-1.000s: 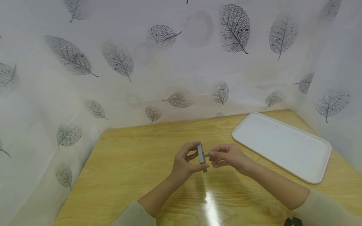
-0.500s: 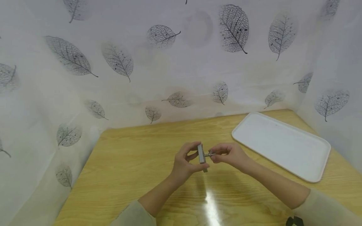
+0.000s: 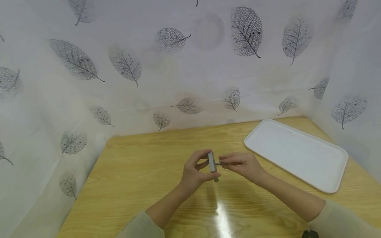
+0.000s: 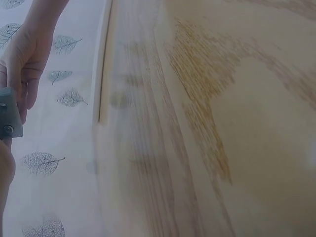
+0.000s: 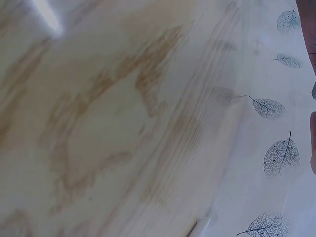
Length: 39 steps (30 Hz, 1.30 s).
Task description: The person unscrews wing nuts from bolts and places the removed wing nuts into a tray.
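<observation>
My left hand (image 3: 192,170) holds a small grey metal block (image 3: 211,162) upright above the table, thumb below and fingers at its top. A thin metal rod (image 3: 218,163) juts from the block's right side. My right hand (image 3: 245,167) pinches the rod's outer end, so that end is mostly hidden. In the left wrist view, the block (image 4: 9,116) shows a hole and a round screw head at the left edge, with my right hand (image 4: 27,61) beyond it. Only a corner of the block (image 5: 314,91) and parts of fingers (image 5: 313,143) enter the right wrist view.
A white rectangular tray (image 3: 297,155) lies angled on the right side of the wood-grain table (image 3: 143,172). Leaf-printed cloth (image 3: 190,72) stands around the back and sides. A small dark object (image 3: 310,234) shows at the bottom edge, by the right sleeve.
My right fingers have shifted around the rod's end, which showed more half a second ago and is now covered. The left hand and block have stayed in place.
</observation>
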Each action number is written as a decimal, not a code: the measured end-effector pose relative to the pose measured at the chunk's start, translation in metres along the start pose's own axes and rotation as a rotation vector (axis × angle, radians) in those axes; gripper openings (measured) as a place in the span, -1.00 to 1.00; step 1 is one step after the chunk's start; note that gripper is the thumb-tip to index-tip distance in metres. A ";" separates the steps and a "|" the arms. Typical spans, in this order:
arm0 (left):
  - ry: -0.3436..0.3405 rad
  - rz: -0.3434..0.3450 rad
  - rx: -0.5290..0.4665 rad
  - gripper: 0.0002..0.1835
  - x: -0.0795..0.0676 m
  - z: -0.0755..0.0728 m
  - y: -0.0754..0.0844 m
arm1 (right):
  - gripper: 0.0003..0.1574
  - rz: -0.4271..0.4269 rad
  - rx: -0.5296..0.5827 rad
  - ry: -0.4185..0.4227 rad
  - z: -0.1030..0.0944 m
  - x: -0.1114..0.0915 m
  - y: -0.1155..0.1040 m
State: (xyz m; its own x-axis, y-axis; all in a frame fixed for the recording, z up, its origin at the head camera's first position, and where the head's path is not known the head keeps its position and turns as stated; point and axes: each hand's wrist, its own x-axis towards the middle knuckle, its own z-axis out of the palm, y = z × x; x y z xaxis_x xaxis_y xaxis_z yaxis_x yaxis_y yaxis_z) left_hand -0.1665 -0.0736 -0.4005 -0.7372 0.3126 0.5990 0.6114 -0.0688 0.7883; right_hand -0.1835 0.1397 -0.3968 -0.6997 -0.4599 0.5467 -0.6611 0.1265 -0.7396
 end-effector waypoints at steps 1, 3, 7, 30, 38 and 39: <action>0.002 -0.003 -0.001 -0.24 0.000 0.000 0.000 | -0.78 -0.005 -0.008 0.000 0.000 0.000 0.000; 0.006 -0.010 -0.002 -0.24 0.000 -0.001 0.001 | -0.77 0.007 -0.039 0.001 -0.001 0.000 -0.002; 0.008 -0.016 -0.003 -0.25 0.000 -0.002 0.001 | -0.69 0.127 -0.065 0.006 -0.002 -0.002 -0.006; 0.003 -0.011 0.002 -0.24 -0.001 -0.002 -0.001 | -0.36 0.758 0.404 -0.076 -0.007 0.010 -0.009; -0.002 -0.015 -0.002 -0.25 -0.001 -0.001 0.001 | -0.54 0.727 0.441 -0.068 -0.006 0.011 -0.010; -0.001 -0.013 -0.001 -0.26 -0.001 -0.001 0.000 | -0.54 0.719 0.447 -0.069 -0.006 0.011 -0.009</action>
State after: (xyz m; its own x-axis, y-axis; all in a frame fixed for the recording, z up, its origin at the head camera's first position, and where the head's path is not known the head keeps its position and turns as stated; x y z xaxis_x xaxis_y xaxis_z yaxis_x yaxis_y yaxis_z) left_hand -0.1659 -0.0751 -0.4006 -0.7449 0.3142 0.5886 0.6014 -0.0658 0.7962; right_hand -0.1866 0.1387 -0.3822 -0.8811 -0.4547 -0.1298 0.1174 0.0555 -0.9915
